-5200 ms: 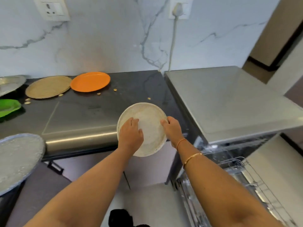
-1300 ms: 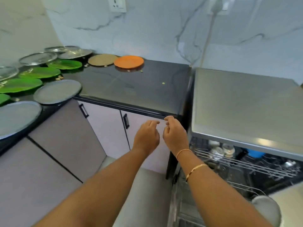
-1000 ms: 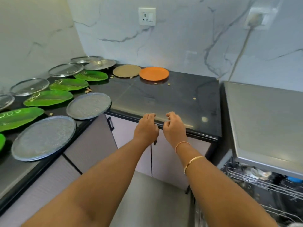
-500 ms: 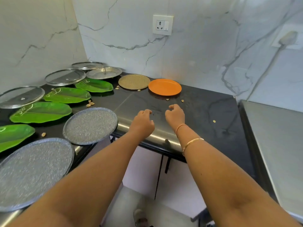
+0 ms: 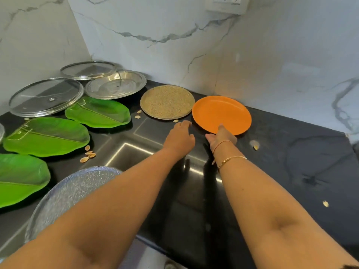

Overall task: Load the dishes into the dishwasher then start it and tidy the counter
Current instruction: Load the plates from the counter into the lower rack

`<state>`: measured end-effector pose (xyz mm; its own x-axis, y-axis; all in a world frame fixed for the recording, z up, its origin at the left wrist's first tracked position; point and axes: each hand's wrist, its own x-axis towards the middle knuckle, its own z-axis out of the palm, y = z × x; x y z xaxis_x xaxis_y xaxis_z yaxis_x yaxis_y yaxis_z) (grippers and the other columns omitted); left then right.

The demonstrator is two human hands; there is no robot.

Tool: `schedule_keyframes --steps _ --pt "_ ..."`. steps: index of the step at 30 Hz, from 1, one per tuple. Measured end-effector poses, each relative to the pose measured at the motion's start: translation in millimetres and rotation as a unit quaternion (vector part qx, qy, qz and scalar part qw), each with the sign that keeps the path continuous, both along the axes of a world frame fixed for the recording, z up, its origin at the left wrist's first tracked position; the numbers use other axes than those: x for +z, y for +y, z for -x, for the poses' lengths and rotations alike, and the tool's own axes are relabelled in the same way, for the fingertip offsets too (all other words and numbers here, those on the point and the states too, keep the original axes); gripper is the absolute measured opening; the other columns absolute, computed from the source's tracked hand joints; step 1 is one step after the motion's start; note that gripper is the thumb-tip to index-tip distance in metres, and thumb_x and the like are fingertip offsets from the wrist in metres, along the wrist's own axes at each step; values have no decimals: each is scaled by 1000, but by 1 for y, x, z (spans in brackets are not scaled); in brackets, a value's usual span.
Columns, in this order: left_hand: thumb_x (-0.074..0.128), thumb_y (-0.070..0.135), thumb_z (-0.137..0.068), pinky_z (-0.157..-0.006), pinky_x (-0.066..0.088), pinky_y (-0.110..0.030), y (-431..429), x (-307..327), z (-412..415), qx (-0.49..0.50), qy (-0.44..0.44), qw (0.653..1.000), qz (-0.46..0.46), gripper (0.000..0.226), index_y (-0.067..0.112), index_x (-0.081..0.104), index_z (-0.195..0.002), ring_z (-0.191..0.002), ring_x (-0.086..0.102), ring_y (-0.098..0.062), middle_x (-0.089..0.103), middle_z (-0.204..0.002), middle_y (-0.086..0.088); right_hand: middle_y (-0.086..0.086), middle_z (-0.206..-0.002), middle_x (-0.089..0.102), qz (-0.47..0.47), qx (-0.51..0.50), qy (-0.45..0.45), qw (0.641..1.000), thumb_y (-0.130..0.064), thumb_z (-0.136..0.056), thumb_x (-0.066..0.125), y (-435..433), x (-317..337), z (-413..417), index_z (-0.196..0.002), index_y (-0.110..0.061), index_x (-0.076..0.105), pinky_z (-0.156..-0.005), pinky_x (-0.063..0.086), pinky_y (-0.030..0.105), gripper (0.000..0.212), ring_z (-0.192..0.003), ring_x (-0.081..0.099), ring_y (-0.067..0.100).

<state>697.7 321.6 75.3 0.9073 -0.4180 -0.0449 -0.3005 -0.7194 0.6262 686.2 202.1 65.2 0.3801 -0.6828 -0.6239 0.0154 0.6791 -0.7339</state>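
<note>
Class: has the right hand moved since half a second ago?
Yes. The right hand has gone forward, toward the wall: then short of the orange plate, now at its near rim.

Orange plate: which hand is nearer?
Right. The right hand is at the near rim of the plate; the left hand is just left of it.

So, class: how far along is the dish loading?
Done: nothing shown; the dishwasher is out of view. In hand: right hand touches the near rim of the orange plate, left hand beside it. Left: tan plate, green plates, lids, shells on the counter.
</note>
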Motion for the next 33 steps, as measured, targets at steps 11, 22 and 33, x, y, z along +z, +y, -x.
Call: schedule_keyframes --steps 11,22,33 --pt "49 17 -92 -100 36 -37 13 12 24 -15 6 1000 14 44 13 39 -135 -124 44 -26 40 -139 -10 12 -109 54 137 24 20 990 -4 -90 45 9 19 30 -111 -8 54 -60 56 35 24 -96 57 32" --pt "41 8 -90 -93 40 -38 52 39 243 -38 -16 998 52 48 13 36 -138 -116 48 -31 36 -139 -12 14 -91 60 499 26 167 850 -22 -91 35 51 62 270 -88 -11 45 -67 36 36 15 -85 55 33" --pt "41 7 -90 -87 42 -38 17 42 445 -119 11 989 82 46 11 39 -135 -114 49 -31 39 -136 -13 8 -77 57 529 4 220 819 -22 -93 41 45 57 513 -86 -4 56 -65 43 39 25 -74 55 29"
